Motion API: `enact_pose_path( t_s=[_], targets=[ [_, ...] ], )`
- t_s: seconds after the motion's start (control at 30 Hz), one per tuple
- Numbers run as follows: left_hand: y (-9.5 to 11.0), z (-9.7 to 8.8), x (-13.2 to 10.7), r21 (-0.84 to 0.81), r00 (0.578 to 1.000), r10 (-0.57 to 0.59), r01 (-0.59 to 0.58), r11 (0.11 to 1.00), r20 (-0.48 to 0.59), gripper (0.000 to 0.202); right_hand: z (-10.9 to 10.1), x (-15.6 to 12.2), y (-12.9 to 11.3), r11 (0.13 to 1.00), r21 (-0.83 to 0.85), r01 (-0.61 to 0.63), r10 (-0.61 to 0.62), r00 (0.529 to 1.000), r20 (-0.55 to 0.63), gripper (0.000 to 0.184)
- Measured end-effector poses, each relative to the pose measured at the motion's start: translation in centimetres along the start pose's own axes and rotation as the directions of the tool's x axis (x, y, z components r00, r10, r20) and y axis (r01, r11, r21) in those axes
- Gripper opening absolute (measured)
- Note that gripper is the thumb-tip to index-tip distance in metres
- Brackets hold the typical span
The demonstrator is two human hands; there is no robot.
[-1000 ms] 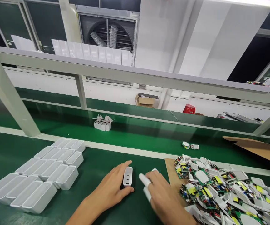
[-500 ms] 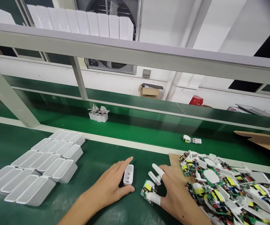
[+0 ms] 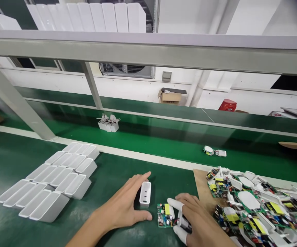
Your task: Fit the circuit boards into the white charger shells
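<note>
Currently, at lower centre, the left hand (image 3: 124, 206) is spread beside a white casing (image 3: 145, 194), slots visible in its floor; the right hand (image 3: 198, 221) pinches a circuit board (image 3: 165, 218). Open-topped white cases (image 3: 52, 175) stand lower left.

Low centre on my feed I see a white, slotted plastic housing (image 3: 145, 194) upright; just right, a green circuit board (image 3: 161, 216), yellow-patched, components facing me.
</note>
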State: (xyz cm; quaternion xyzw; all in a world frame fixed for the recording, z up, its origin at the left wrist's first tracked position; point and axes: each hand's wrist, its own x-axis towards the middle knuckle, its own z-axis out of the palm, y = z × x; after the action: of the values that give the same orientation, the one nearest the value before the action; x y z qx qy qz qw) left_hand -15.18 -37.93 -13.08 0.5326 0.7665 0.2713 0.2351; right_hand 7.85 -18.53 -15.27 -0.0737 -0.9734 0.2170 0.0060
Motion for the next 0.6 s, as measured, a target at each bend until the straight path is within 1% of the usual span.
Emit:
enact_pose_path(
  t_s=[0.07, 0.1, 0.17, 0.2, 0.27, 0.33, 0.4, 0.43, 0.47, 0.53, 0.6],
  targets=[
    [-0.1, 0.0, -0.1, -0.011, 1.000, 0.008, -0.008, 1.000, -0.006, 0.110, 0.3, 0.1, -0.2, 0.999, 0.012, 0.053, -0.051, 0.994, -0.097, 0.060],
    [-0.2, 0.1, -0.1, -0.018, 1.000, 0.006, -0.007, 1.000, -0.010, 0.107, 0.4, 0.1, -0.4, 0.996, 0.023, 0.085, -0.080, 0.983, -0.163, 0.058],
    [-0.3, 0.5, -0.1, -0.044, 1.000, 0.008, -0.009, 0.999, -0.025, 0.100, 0.5, 0.3, -1.0, 0.989, 0.042, 0.139, -0.118, 0.939, -0.324, 0.056],
    [-0.4, 0.8, -0.1, -0.063, 0.999, 0.024, -0.026, 0.998, -0.039, 0.098, 0.4, 0.4, -1.4, 0.986, 0.042, 0.159, -0.127, 0.902, -0.413, 0.056],
    [-0.4, 1.6, 0.0, -0.091, 0.991, 0.102, -0.110, 0.990, -0.087, 0.098, 0.4, 0.5, -1.9, 0.981, 0.023, 0.195, -0.149, 0.813, -0.562, 0.058],
    [-0.3, 2.3, 0.1, -0.089, 0.967, 0.208, -0.222, 0.971, -0.148, 0.098, 0.5, 0.7, -2.4, 0.972, -0.024, 0.233, -0.190, 0.723, -0.664, 0.058],
    [0.0, 2.9, 0.1, -0.072, 0.936, 0.286, -0.306, 0.949, -0.205, 0.096, 0.6, 0.9, -2.8, 0.962, -0.116, 0.247, -0.254, 0.660, -0.707, 0.056],
    [0.1, 3.1, 0.1, -0.066, 0.924, 0.308, -0.330, 0.942, -0.226, 0.095, 0.7, 1.0, -2.9, 0.955, -0.173, 0.241, -0.291, 0.643, -0.708, 0.056],
    [0.2, 3.2, 0.1, -0.062, 0.916, 0.321, -0.345, 0.937, -0.242, 0.095, 0.7, 1.1, -3.0, 0.945, -0.231, 0.231, -0.326, 0.631, -0.704, 0.056],
    [0.4, 3.2, 0.1, -0.053, 0.903, 0.340, -0.365, 0.929, -0.263, 0.097, 0.8, 1.2, -3.2, 0.925, -0.320, 0.208, -0.377, 0.622, -0.686, 0.057],
    [0.5, 3.1, 0.1, -0.040, 0.893, 0.362, -0.385, 0.922, -0.266, 0.099, 0.8, 1.3, -3.2, 0.911, -0.362, 0.195, -0.402, 0.614, -0.679, 0.059]
  ],
)
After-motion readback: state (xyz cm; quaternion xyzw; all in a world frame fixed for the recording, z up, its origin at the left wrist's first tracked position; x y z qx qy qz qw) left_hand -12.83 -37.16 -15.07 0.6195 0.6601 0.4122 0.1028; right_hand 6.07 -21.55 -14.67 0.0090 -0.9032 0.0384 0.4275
